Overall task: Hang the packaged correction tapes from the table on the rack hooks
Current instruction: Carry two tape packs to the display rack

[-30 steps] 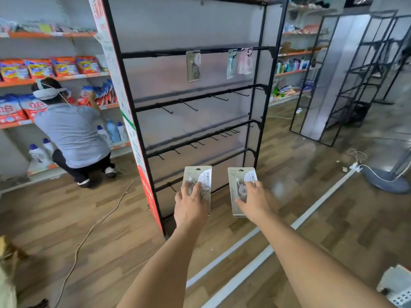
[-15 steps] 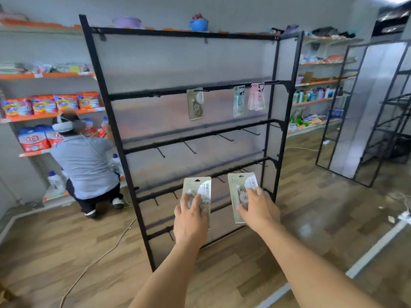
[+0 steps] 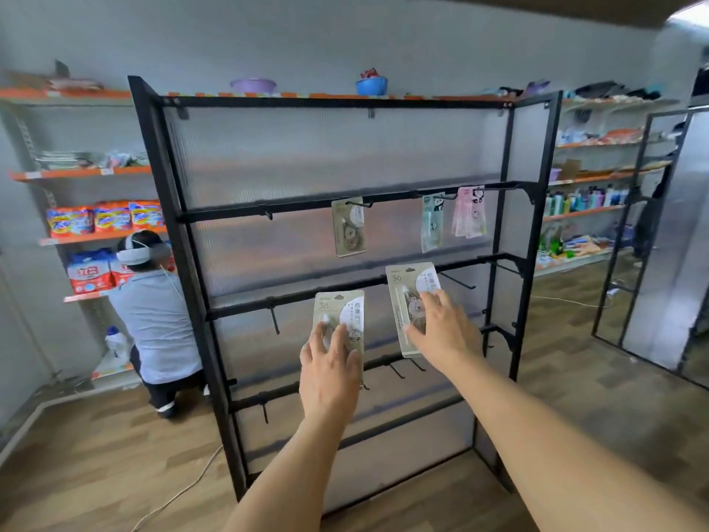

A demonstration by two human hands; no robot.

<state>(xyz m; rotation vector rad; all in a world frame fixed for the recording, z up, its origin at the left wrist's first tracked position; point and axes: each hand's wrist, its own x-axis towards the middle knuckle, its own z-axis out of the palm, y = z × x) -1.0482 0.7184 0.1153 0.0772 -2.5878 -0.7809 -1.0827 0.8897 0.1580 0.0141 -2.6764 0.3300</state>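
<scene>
Holding 1 packaged correction tape each, both hands reach toward the black rack (image 3: 184, 286). The left hand (image 3: 330, 372) grips the lower part of the left pack (image 3: 339, 318), fingers spread over its front, in front of the gap between the 2nd and 3rd bars. The right hand (image 3: 441, 332) grips the right pack (image 3: 408, 297) higher up, its top edge level with the 2nd bar (image 3: 291, 299). Neither pack touches a hook.

On the top bar (image 3: 268, 209), 3 groups of packs already hang: a beige pack (image 3: 348, 227) near the middle, a pale green pack (image 3: 432, 222) and a pink bunch (image 3: 469, 213) to the right. Bare hooks (image 3: 458, 281) stick out from the lower bars, some just beside the held packs.

Left of the rack, a crouching person (image 3: 155, 320) in a grey shirt and white headset faces wall shelves (image 3: 82, 172) stocked with orange and blue bags. A white cable (image 3: 184, 489) trails over the wooden floor (image 3: 96, 474) to the rack's foot. Another black frame (image 3: 652, 240) stands at the right, with more stocked shelves behind it.
</scene>
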